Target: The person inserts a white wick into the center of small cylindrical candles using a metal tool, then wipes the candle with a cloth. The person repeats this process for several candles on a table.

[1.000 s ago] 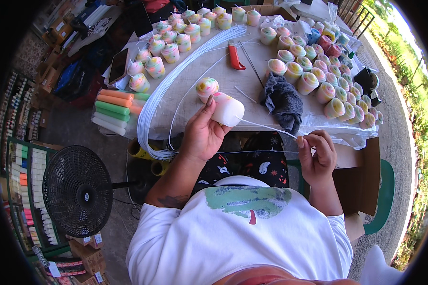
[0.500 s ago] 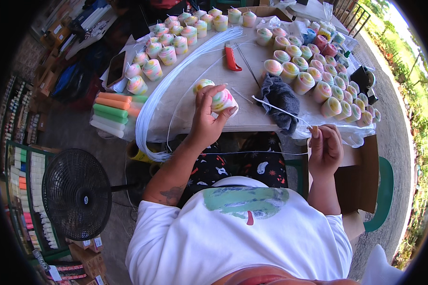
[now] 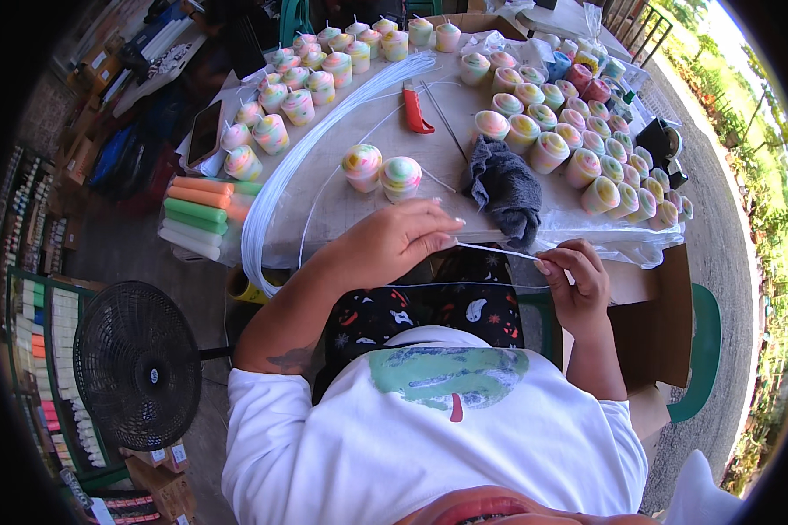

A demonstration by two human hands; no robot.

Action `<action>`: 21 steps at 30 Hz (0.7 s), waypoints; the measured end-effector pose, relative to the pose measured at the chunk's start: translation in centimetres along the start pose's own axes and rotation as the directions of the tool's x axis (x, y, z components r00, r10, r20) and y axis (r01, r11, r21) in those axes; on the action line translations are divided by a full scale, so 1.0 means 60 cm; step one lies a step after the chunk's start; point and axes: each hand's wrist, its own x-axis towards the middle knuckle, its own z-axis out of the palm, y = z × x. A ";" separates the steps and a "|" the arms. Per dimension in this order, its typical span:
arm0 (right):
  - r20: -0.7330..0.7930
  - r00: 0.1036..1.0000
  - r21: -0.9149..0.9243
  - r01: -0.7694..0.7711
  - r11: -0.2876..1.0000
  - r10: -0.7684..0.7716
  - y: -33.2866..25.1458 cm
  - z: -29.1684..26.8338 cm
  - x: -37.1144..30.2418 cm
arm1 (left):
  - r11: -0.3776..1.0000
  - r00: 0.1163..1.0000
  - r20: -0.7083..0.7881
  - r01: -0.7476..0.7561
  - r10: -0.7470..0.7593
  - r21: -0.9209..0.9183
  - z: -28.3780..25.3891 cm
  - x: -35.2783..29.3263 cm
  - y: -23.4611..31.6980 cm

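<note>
Head cam: left hand (image 3: 398, 241) and right hand (image 3: 578, 276) each have fingers pinching a white wick (image 3: 497, 250), stretched by the near edge of the desk (image 3: 341, 214). Two swirled candles (image 3: 362, 166) sit just beyond, no wicks visible. Left-side candles (image 3: 298, 108) have wicks, so probably done; right-side ones (image 3: 550, 153) show none, so plenty left imo.
</note>
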 end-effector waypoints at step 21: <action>0.171 0.984 0.101 -0.068 0.993 0.050 -0.010 -0.009 -0.009 | 0.715 0.890 -0.094 -0.292 0.447 0.636 0.004 -0.073 0.015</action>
